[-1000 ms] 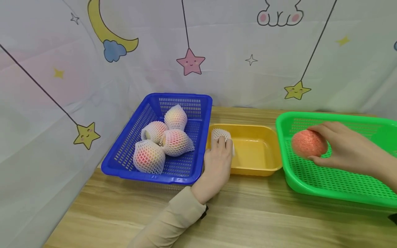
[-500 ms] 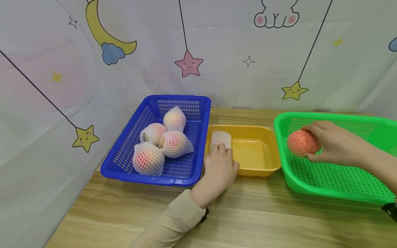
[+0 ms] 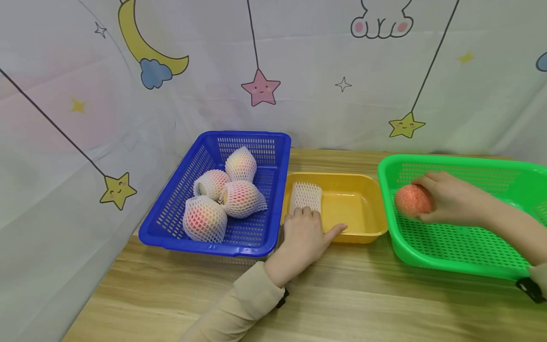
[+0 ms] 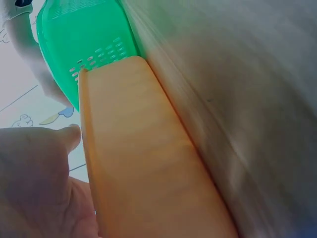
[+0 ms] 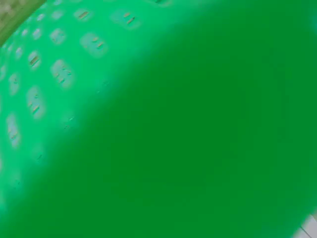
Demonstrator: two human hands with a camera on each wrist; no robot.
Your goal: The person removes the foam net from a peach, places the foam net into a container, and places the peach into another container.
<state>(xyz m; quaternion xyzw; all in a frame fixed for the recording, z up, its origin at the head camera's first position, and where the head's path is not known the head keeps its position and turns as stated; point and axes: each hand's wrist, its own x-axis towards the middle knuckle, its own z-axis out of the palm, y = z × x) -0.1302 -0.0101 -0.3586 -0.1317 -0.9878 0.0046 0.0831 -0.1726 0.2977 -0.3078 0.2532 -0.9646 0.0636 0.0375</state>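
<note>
A person's right hand (image 3: 455, 198) grasps a round coral-pink object (image 3: 412, 200) at the left end of a green basket (image 3: 453, 249), near the rim, while the left hand (image 3: 302, 233) lies released over the near edge of a yellow tray (image 3: 348, 209), thumb spread, fingers at the near end of a white foam net (image 3: 307, 195). The tray's bare floor leaves room to the net's right; its right end sits just beside the green basket, its left end by a blue basket (image 3: 201, 249) bearing four net-wrapped fruits (image 3: 241, 200). Wooden table (image 3: 376, 304) stretches along the front of all three containers. The left fingertips are hard to make out, and whether the coral-pink object touches the basket floor cannot be told. The frame cuts off the green basket's right end; the left wrist view shows the tray's outer side, and blurred green fills most of the right wrist view
</note>
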